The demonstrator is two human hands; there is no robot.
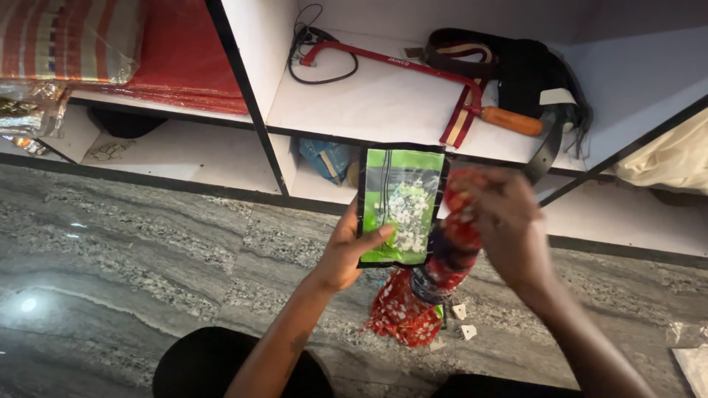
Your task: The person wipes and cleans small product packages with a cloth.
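left hand (346, 254): i see it holding a green and black packet (402, 205) upright from the left edge, thumb pressed across the front near the lower corner, the other fingers hidden behind it.
packet: it has a clear window showing small white pieces inside; it sits in mid-air above the grey stone floor (133, 250), in front of the lower shelf edge.
right hand (509, 225): blurred; it is closed around the top of a red patterned cloth (428, 287), though i cannot tell how the single fingers lie.
cloth: it hangs down from that grip, just right of the packet and touching its lower right side, wrapped about something dark.
floor: two small white pieces (463, 321) lie just beside the cloth's lower end.
shelf (369, 103): white, carrying a red hacksaw (413, 70) with an orange handle, a black cable (317, 51) and a dark strap (516, 70).
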